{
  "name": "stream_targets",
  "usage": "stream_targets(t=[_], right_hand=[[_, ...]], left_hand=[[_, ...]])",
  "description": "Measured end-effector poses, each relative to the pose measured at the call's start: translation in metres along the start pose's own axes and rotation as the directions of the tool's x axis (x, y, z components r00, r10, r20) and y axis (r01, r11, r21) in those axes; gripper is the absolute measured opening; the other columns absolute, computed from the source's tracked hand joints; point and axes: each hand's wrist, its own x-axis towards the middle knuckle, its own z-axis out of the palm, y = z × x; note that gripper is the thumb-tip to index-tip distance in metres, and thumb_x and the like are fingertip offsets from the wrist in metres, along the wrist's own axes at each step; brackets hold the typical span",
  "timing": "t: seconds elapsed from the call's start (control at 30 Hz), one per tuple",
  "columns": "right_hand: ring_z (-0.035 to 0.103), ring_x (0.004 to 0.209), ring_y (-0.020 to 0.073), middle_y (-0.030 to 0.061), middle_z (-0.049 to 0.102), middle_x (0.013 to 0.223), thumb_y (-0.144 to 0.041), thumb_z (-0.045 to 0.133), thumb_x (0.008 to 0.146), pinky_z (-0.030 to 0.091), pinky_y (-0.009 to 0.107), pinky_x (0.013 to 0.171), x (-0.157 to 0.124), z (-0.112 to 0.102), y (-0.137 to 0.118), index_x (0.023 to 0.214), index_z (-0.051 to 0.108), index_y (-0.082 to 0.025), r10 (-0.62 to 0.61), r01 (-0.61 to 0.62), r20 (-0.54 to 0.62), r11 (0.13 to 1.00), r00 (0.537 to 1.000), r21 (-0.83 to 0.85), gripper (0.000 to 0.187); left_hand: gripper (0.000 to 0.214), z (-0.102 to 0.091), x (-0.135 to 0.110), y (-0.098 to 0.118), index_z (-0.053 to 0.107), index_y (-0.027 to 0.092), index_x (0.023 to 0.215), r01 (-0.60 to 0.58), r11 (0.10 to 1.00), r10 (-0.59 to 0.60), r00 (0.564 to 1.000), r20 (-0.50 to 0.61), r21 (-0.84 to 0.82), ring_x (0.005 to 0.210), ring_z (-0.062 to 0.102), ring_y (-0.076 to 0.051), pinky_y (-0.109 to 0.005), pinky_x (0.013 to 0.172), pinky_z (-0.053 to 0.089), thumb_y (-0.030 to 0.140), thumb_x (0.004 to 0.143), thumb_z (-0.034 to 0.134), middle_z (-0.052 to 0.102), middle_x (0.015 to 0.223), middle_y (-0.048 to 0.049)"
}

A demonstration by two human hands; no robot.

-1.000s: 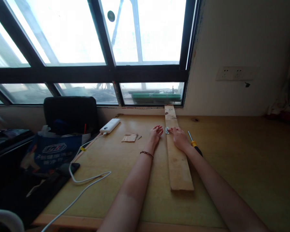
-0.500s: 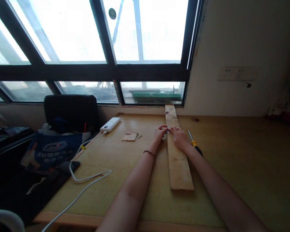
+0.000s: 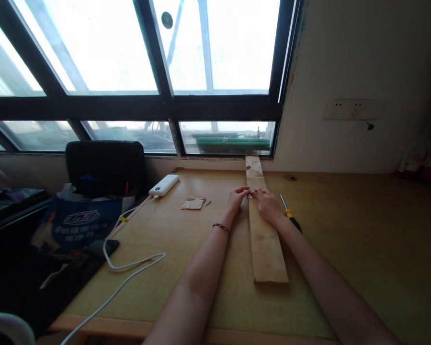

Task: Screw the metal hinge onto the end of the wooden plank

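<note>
We have both hands together over a long wooden board (image 3: 268, 254), which lies lengthwise on the tabletop (image 3: 330, 254) with its near end toward us and its far end by the window (image 3: 221, 45). A small metal piece (image 3: 249, 195) sits at the left edge of the board, well toward the far end, between our fingertips. Our left hand (image 3: 238, 199) comes in from the left, fingers bent and drawn in at the metal piece; we cannot tell whether they pinch it or only touch it. Our right hand (image 3: 267, 205) lies over the board with its fingers partly curled and their tips at the same piece, and we cannot tell how firm its hold is, if it has one. A bracelet (image 3: 221, 226) circles our left wrist. Just right of the board lies a screwdriver (image 3: 289, 213) with a yellow and black handle, its shaft pointing away from us. Left of our left hand are some flat pale pieces (image 3: 192, 203) and, just beside them, a thin sliver (image 3: 208, 203) too small to make out. Farther left, a white power bank (image 3: 165, 185) rests near the tabletop's edge with a white cable (image 3: 134, 268) attached.
</note>
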Motion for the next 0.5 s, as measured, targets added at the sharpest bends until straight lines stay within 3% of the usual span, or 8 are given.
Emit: stream_targets(t=[0.27,0.5], right_hand=[[0.049,0.102,0.0199,0.0106,0.058,0.105,-0.007,0.037,0.08,0.034,0.028,0.087,0.0,0.001,0.001,0.113,0.046,-0.016,0.0,0.001,-0.007,1.0,1.0,0.023,0.035],[0.049,0.1,0.0204,0.0107,0.058,0.104,-0.007,0.037,0.08,0.035,0.028,0.086,-0.001,0.0,0.0,0.112,0.046,-0.016,-0.012,0.012,-0.017,1.0,1.0,0.02,0.034]], left_hand=[[0.026,0.005,0.001,-0.006,0.069,0.015,0.081,0.035,0.998,-0.036,0.999,-0.022,-0.047,0.045,0.038,-0.006,-0.021,0.045,0.028,0.027,0.059,0.068,0.057,0.055,0.0012],[0.021,0.003,0.009,-0.013,0.069,0.015,0.079,-0.129,0.986,0.124,0.991,0.054,0.102,0.059,0.054,-0.013,-0.024,0.058,0.041,0.027,0.063,0.066,0.064,0.065,-0.0045]])
